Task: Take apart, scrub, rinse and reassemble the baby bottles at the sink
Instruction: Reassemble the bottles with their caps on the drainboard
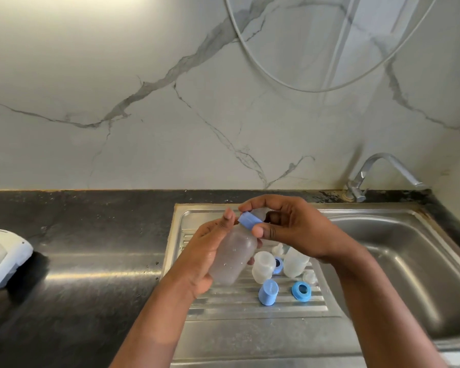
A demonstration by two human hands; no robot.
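Bottle (233, 257): frosted, wet with droplets, held tilted above the ribbed drainboard (223, 306) of the steel sink (398, 261), neck pointing up and away from the person. Left hand (205, 251): grip wrapped around the bottle body, thumb lying up along its side. Right hand (290, 229): grip pinching the blue collar (247, 221) at the bottle's neck, thumb below, fingers curled over the top. Whether the collar is fully seated on the neck cannot be told.

On the drainboard, beneath and just beyond the hands: a second bottle (263, 266) without collar, a third bottle (295, 262) to its right, partly hidden by the right wrist. A blue ring (278, 264) sits between those two. A blue cap (268, 292) stands near the front, and another blue ring (301, 290) lies to its right, apart from it. Pale teats (310, 277) lie near the third bottle; detail is too small to state.

Tap (377, 171): at the sink's far right corner, no water visible. Dark table (77, 235): left of the sink, with a white appliance (3, 256) at its left edge.
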